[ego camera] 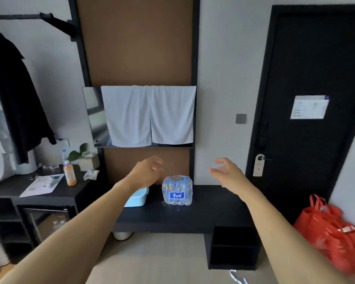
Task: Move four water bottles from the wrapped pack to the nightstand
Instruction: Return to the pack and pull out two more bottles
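A plastic-wrapped pack of water bottles (177, 190) with blue caps and a blue label stands upright on a low black bench (209, 212) against the wall. Both my arms stretch forward toward it. My left hand (147, 171) hovers above and to the left of the pack, fingers curled and apart, holding nothing. My right hand (226, 174) hovers above and to the right of the pack, fingers spread, also empty. Neither hand touches the pack. No nightstand is in view.
A light blue box (136, 198) sits left of the pack, partly behind my left arm. A black desk (8, 191) at left holds an orange drink bottle (69, 174), papers and a plant. White towels (148, 115) hang above. Red bags (332, 228) lie by the black door (307, 89).
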